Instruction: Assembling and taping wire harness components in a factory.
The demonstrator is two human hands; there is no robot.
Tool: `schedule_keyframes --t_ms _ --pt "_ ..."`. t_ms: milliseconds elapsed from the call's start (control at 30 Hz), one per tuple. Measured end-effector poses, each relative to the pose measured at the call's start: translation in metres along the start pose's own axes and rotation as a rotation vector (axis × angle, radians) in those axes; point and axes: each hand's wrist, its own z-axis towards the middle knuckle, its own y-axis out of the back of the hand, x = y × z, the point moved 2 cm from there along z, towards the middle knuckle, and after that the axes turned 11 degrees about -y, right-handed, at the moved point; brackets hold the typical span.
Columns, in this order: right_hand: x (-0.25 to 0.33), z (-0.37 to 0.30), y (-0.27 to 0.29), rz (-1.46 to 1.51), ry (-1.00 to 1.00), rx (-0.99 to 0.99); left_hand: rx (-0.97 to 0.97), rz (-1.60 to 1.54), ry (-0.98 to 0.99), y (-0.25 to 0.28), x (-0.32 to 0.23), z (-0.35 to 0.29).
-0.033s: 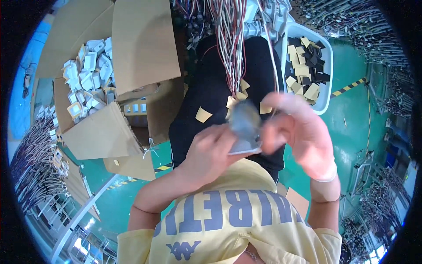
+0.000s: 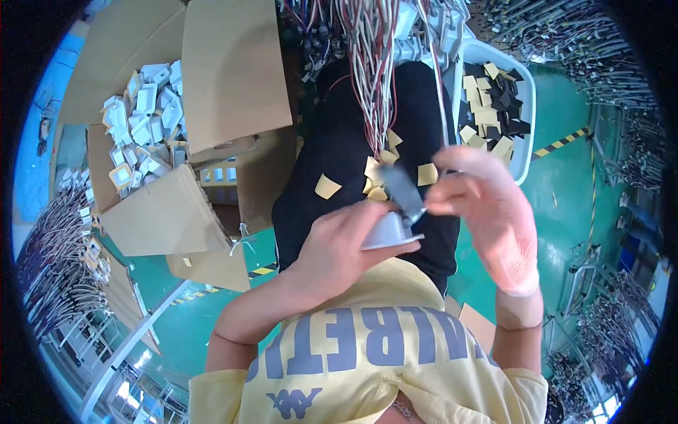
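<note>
My left hand (image 2: 337, 244) is closed around a white plastic housing (image 2: 383, 231), holding it tilted above my lap. Against its far right side stands a dark grey rectangular piece (image 2: 403, 192), smeared by motion; whether it is fixed to the housing I cannot tell. My right hand (image 2: 491, 219) has a white cuff at the wrist. Its curled fingers are just right of the grey piece, and what they pinch is not clear. A pale wire (image 2: 439, 106) runs down to this hand. Several yellowish square pads (image 2: 327, 186) lie on my dark trousers.
At left, an open cardboard box (image 2: 159, 219) contains many white housings (image 2: 146, 99). A white tub (image 2: 523, 166) at far right has black and yellowish pads (image 2: 484, 113) inside. Red and white wires (image 2: 372, 78) hang over my lap from the far side. Cable bundles (image 2: 593, 56) line the right.
The grey piece has swung round and looks narrower and sharper. My right hand has shifted slightly, and more of the white housing shows in my left hand.
</note>
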Motion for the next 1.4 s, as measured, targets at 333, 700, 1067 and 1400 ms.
schedule_keyframes --t_ms 333,700,1067,1400 --pt "-0.043 0.022 0.03 -0.455 0.118 0.298 0.159 -0.519 0.215 0.004 0.009 0.008" --pt "-0.035 0.003 0.026 -0.262 0.025 -0.012 0.107 -0.151 0.063 0.006 -0.006 0.009" --pt "-0.027 0.019 0.026 -0.344 -0.057 0.279 0.053 -0.223 0.031 0.004 0.009 0.013" --pt "-0.032 0.023 0.022 -0.455 0.376 -0.067 0.212 -0.266 0.001 0.013 0.0 0.02"
